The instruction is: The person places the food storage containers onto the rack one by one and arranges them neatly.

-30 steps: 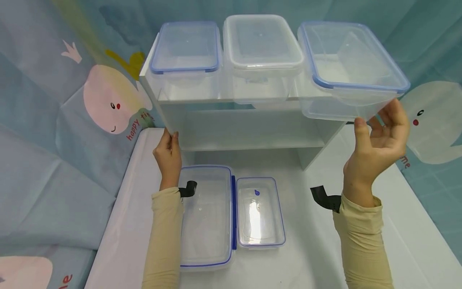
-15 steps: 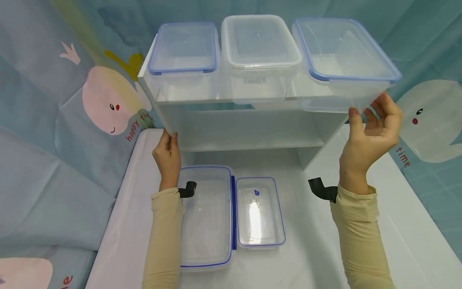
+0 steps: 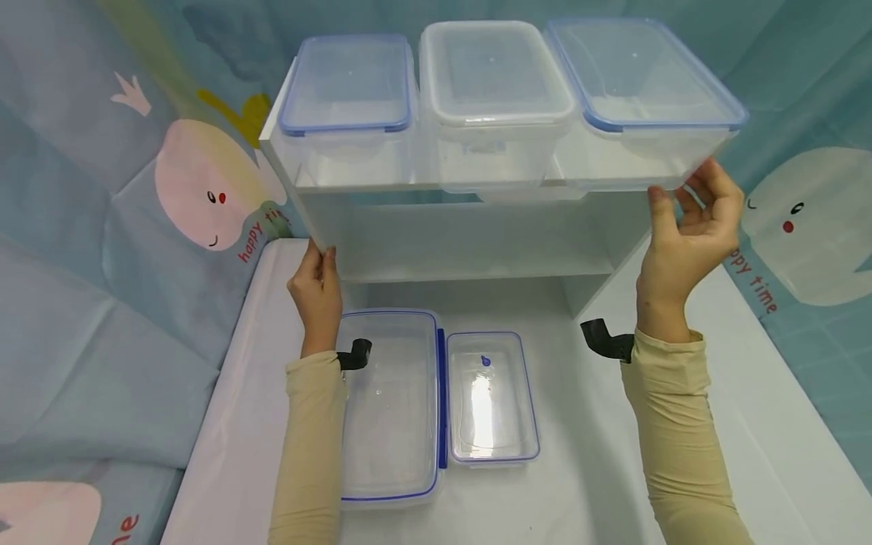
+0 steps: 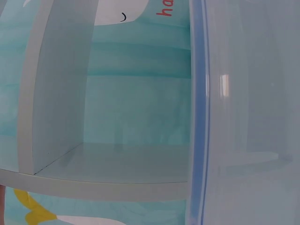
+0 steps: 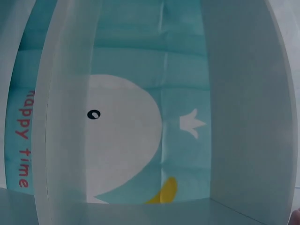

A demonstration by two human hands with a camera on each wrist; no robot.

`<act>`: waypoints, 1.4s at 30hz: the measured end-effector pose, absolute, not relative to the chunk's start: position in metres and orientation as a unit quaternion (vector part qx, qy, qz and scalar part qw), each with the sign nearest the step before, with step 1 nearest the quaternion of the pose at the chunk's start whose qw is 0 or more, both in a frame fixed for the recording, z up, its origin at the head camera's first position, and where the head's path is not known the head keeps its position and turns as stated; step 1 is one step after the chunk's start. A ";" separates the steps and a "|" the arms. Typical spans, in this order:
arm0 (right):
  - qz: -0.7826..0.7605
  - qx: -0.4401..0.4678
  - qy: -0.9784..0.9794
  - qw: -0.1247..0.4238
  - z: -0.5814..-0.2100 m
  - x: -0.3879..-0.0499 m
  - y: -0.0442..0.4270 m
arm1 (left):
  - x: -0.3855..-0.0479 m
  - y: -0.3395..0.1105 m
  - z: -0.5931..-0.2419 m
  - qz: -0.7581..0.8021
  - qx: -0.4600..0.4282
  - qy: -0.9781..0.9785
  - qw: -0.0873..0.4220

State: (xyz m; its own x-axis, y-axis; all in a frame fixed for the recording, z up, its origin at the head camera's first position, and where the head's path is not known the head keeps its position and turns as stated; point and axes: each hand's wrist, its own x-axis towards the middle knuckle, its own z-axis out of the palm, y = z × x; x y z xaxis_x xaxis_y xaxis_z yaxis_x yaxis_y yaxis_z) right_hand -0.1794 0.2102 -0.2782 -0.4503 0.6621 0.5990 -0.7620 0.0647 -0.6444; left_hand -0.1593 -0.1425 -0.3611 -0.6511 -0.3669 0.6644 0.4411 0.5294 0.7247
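Note:
A white shelf unit (image 3: 477, 242) carries three clear lidded food containers in a row. On the left sits a blue-rimmed container (image 3: 347, 87), in the middle a white-lidded container (image 3: 500, 76), on the right a larger blue-rimmed container (image 3: 654, 83). My right hand (image 3: 688, 242) holds this right container at its lower front right corner, thumb at the front and fingers at the side. With thumb and fingers my left hand (image 3: 316, 299) grips the front edge of the unit's left side panel. The right wrist view looks into the shelf unit (image 5: 253, 112); only a sliver of hand shows there.
On the white table (image 3: 565, 492) lie a large clear container (image 3: 388, 409) with a dark blue clip and a smaller blue-rimmed container (image 3: 493, 401) beside it. A patterned blue curtain (image 3: 82, 303) hangs behind and at both sides.
My right hand has moved the right container back and slightly left; its front overhangs the shelf much less. The left hand keeps its grip on the side panel.

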 end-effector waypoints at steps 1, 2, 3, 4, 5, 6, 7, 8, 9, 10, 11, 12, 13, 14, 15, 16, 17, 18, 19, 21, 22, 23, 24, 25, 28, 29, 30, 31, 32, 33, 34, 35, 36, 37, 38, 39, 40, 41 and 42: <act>0.681 0.052 -0.511 0.522 -0.278 -0.180 0.210 | -0.159 -0.143 -0.361 -0.485 -0.024 -0.768 0.417; 0.684 0.053 -0.510 0.519 -0.278 -0.180 0.210 | -0.159 -0.143 -0.361 -0.485 -0.024 -0.769 0.416; 0.687 0.054 -0.510 0.516 -0.278 -0.179 0.210 | -0.158 -0.143 -0.361 -0.487 -0.024 -0.768 0.416; 0.688 0.056 -0.511 0.513 -0.278 -0.178 0.209 | -0.158 -0.143 -0.361 -0.486 -0.024 -0.768 0.416; 0.689 0.057 -0.513 0.509 -0.277 -0.177 0.208 | -0.158 -0.143 -0.361 -0.487 -0.023 -0.768 0.416; 0.688 0.061 -0.516 0.507 -0.276 -0.176 0.207 | -0.158 -0.142 -0.361 -0.486 -0.022 -0.769 0.415; 0.688 0.064 -0.519 0.504 -0.275 -0.175 0.205 | -0.158 -0.142 -0.361 -0.486 -0.020 -0.769 0.415; 0.686 0.064 -0.521 0.503 -0.273 -0.173 0.204 | -0.158 -0.142 -0.362 -0.485 -0.019 -0.769 0.415; 0.682 0.066 -0.525 0.505 -0.272 -0.172 0.202 | -0.158 -0.142 -0.362 -0.485 -0.018 -0.769 0.415; 0.678 0.068 -0.527 0.508 -0.270 -0.170 0.201 | -0.158 -0.142 -0.362 -0.484 -0.018 -0.770 0.415; 0.675 0.067 -0.528 0.511 -0.269 -0.169 0.199 | -0.158 -0.143 -0.362 -0.484 -0.017 -0.770 0.416; 0.676 0.067 -0.525 0.512 -0.268 -0.169 0.198 | -0.158 -0.143 -0.362 -0.484 -0.017 -0.770 0.416; 0.680 0.063 -0.521 0.513 -0.266 -0.168 0.196 | -0.158 -0.143 -0.362 -0.483 -0.017 -0.770 0.417; 0.682 0.060 -0.518 0.513 -0.266 -0.168 0.195 | -0.158 -0.143 -0.362 -0.483 -0.017 -0.770 0.417; 0.682 0.059 -0.517 0.514 -0.265 -0.168 0.195 | -0.158 -0.143 -0.362 -0.483 -0.017 -0.770 0.417; 0.686 0.056 -0.514 0.512 -0.265 -0.168 0.194 | -0.157 -0.142 -0.362 -0.483 -0.017 -0.770 0.417; 0.684 0.055 -0.517 0.512 -0.265 -0.168 0.194 | -0.157 -0.142 -0.362 -0.484 -0.017 -0.769 0.417; 0.686 0.055 -0.516 0.510 -0.265 -0.168 0.194 | -0.157 -0.142 -0.363 -0.487 -0.017 -0.768 0.417; 0.681 0.055 -0.521 0.512 -0.266 -0.168 0.195 | -0.157 -0.142 -0.363 -0.489 -0.018 -0.766 0.417; 0.681 0.053 -0.523 0.510 -0.268 -0.167 0.197 | -0.157 -0.141 -0.363 -0.492 -0.020 -0.764 0.417; 0.685 0.048 -0.520 0.507 -0.270 -0.167 0.198 | -0.157 -0.141 -0.363 -0.493 -0.022 -0.764 0.417; 0.685 0.044 -0.522 0.507 -0.272 -0.166 0.199 | -0.157 -0.141 -0.363 -0.493 -0.023 -0.764 0.417; 0.689 0.038 -0.519 0.505 -0.273 -0.165 0.201 | -0.158 -0.141 -0.363 -0.491 -0.024 -0.764 0.417; 0.682 0.035 -0.526 0.507 -0.275 -0.164 0.203 | -0.159 -0.141 -0.363 -0.488 -0.026 -0.766 0.418; 0.688 0.023 -0.524 0.501 -0.279 -0.161 0.206 | -0.166 -0.145 -0.371 -0.478 -0.028 -0.770 0.422; 0.687 0.023 -0.526 0.501 -0.280 -0.159 0.207 | -0.169 -0.147 -0.374 -0.477 -0.027 -0.770 0.423; 0.688 0.023 -0.525 0.501 -0.281 -0.158 0.207 | -0.171 -0.149 -0.378 -0.475 -0.027 -0.771 0.423; 0.691 0.022 -0.523 0.499 -0.281 -0.156 0.207 | -0.174 -0.151 -0.382 -0.475 -0.028 -0.771 0.423; 0.697 0.021 -0.517 0.497 -0.282 -0.154 0.207 | -0.176 -0.153 -0.385 -0.476 -0.028 -0.771 0.423; 0.697 0.021 -0.517 0.496 -0.284 -0.152 0.207 | -0.177 -0.154 -0.387 -0.478 -0.028 -0.770 0.422; 0.699 0.021 -0.516 0.494 -0.286 -0.150 0.207 | -0.178 -0.155 -0.388 -0.478 -0.030 -0.770 0.422; 0.700 0.022 -0.517 0.493 -0.288 -0.148 0.208 | -0.179 -0.156 -0.390 -0.481 -0.029 -0.768 0.422; 0.701 0.022 -0.517 0.491 -0.291 -0.146 0.208 | -0.179 -0.156 -0.390 -0.478 -0.032 -0.770 0.422; 0.701 0.023 -0.518 0.490 -0.294 -0.143 0.208 | -0.179 -0.157 -0.391 -0.478 -0.034 -0.769 0.423; 0.701 0.027 -0.519 0.488 -0.297 -0.141 0.208 | -0.179 -0.157 -0.392 -0.476 -0.035 -0.770 0.424; 0.703 0.029 -0.518 0.486 -0.300 -0.138 0.207 | -0.179 -0.157 -0.392 -0.476 -0.036 -0.769 0.424; 0.705 0.033 -0.516 0.485 -0.303 -0.136 0.207 | -0.180 -0.157 -0.393 -0.475 -0.037 -0.770 0.424; 0.708 0.037 -0.514 0.483 -0.306 -0.134 0.207 | -0.180 -0.157 -0.393 -0.474 -0.037 -0.771 0.424; 0.710 0.040 -0.511 0.482 -0.309 -0.131 0.206 | -0.180 -0.157 -0.393 -0.474 -0.039 -0.771 0.423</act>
State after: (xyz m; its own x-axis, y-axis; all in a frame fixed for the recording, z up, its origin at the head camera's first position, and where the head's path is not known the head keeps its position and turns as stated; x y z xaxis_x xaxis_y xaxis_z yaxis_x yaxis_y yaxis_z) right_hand -0.1312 0.2065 -0.3087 -0.5326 0.6431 0.5502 -0.7259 -0.0128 -0.6877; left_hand -0.1798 -0.1574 -0.3929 -0.6392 -0.3418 0.6889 0.4609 0.5468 0.6990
